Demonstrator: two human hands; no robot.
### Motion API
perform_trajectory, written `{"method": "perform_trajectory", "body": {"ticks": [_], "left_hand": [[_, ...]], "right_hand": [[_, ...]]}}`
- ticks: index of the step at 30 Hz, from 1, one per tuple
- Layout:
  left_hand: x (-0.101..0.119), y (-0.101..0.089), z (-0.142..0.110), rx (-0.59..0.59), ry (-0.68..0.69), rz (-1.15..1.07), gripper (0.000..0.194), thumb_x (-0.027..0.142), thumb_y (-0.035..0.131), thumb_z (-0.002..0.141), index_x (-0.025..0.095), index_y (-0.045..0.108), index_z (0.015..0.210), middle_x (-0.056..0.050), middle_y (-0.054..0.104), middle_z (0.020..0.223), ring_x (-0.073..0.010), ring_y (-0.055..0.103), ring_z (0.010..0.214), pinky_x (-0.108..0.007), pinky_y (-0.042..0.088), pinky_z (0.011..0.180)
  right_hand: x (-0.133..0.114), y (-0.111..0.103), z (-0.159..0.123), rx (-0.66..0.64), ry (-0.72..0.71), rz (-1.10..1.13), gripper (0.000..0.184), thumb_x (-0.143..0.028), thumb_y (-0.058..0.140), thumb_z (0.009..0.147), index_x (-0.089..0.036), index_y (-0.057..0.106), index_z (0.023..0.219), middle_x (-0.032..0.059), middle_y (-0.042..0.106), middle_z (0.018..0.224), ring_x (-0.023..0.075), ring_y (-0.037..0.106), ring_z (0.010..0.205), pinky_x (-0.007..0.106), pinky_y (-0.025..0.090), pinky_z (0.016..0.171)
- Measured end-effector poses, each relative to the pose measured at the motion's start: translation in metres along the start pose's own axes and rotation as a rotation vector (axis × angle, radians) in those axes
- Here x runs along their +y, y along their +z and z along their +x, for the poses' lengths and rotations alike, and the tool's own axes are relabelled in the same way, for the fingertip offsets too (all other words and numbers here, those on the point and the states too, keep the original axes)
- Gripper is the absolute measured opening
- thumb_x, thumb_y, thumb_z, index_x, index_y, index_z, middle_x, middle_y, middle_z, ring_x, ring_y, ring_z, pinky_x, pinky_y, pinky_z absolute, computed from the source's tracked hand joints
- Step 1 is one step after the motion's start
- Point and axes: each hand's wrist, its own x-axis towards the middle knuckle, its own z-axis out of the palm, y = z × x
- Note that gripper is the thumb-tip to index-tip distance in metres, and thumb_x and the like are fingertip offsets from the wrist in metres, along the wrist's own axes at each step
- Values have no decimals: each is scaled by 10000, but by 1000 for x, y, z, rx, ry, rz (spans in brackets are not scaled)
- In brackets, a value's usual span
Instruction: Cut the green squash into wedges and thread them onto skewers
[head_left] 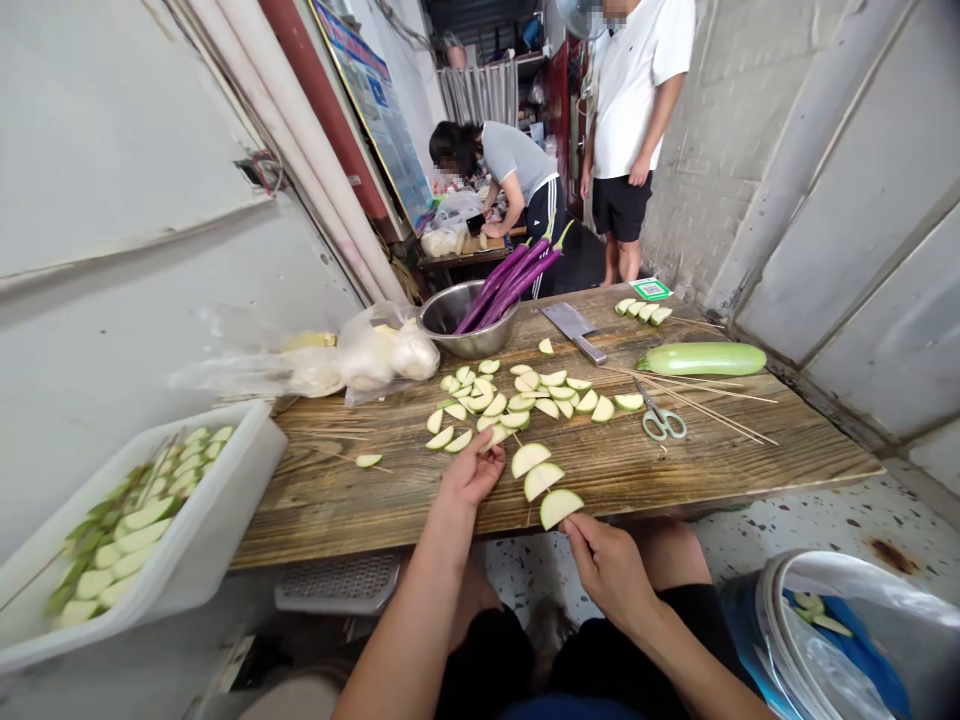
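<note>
Three eggplants [504,288], one cleaver [571,322], one whole squash [701,359], one pair of scissors [660,414]

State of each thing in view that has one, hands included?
Left hand: pinching pale half-round slice.
Right hand: fingertips at green-rimmed slice.
Long light-green squash: whole.
Purple eggplants: whole, in round steel bowl.
Steel cleaver: flat, unheld.
Green-handled scissors: unheld.
White plastic tub: uncovered, holding slices.

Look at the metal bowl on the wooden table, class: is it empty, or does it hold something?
Not empty. Long purple eggplants lie slanted in the bowl, their stem ends sticking out past its rim.
</note>
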Motion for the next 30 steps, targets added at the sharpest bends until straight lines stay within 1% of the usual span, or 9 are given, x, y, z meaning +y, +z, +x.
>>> {"method": "perform_trajectory", "body": {"ticks": [2, 4, 7, 9, 11, 15, 20, 30], "left_hand": [[-2, 3, 1, -3, -30, -77, 124, 17, 484, 796, 114, 561, 806, -33, 597, 685, -64, 549, 544, -138, 478, 456], [-3, 5, 1, -6, -32, -95, 135, 17, 468, 809, 105, 562, 850, -52, 612, 722, -79, 580, 583, -153, 508, 486], [-4, 7, 0, -18, -30, -58, 141, 22, 474, 810, 82, 566, 898, -108, 641, 840, -145, 636, 722, -221, 557, 591], [-5, 7, -1, -18, -33, -32, 135, 30, 497, 801, 75, 574, 902, -131, 647, 892, -181, 646, 788, -259, 567, 650], [-5, 6, -1, -1, -31, -33, 125, 42, 518, 793, 75, 581, 896, -131, 654, 886, -183, 652, 781, -259, 568, 653], [-4, 3, 1, 68, -31, -65, 100, 57, 550, 779, 83, 584, 869, -105, 667, 785, -168, 659, 709, -233, 565, 598], [-5, 3, 1, 122, -20, -14, 67, 91, 571, 772, 78, 587, 836, -111, 667, 731, -180, 663, 680, -264, 566, 605], [-9, 6, -1, 135, 5, 44, 83, 92, 563, 779, 72, 587, 856, -118, 666, 732, -185, 662, 673, -277, 565, 605]], "right_hand": [[-1, 0, -3, -2, -7, -17, 313, -245, 312, 904, -153, 577, 765, 37, 594, 625, 124, 544, 553, 213, 384, 568], [-2, 0, -5, -14, -17, -31, 310, -243, 308, 907, -149, 579, 789, 40, 597, 630, 124, 545, 551, 213, 384, 566], [-4, -1, -5, -49, -23, -54, 317, -241, 298, 910, -145, 579, 800, 39, 589, 620, 125, 541, 541, 216, 378, 558], [-5, -1, -5, -67, -23, -80, 324, -240, 294, 912, -144, 579, 792, 31, 570, 594, 123, 524, 518, 219, 366, 544], [-5, 0, -4, -72, -30, -103, 322, -239, 297, 911, -145, 577, 783, 22, 551, 574, 120, 506, 499, 219, 354, 530], [-6, 0, -6, -82, -42, -119, 307, -232, 306, 909, -151, 569, 774, 7, 527, 552, 111, 481, 474, 215, 328, 503], [-7, -1, -6, -93, -35, -125, 313, -235, 300, 912, -150, 564, 767, 11, 532, 556, 114, 490, 478, 217, 327, 509], [-4, 0, -6, -114, -16, -104, 323, -242, 292, 915, -145, 570, 782, 23, 561, 581, 117, 517, 505, 213, 333, 527]]}}
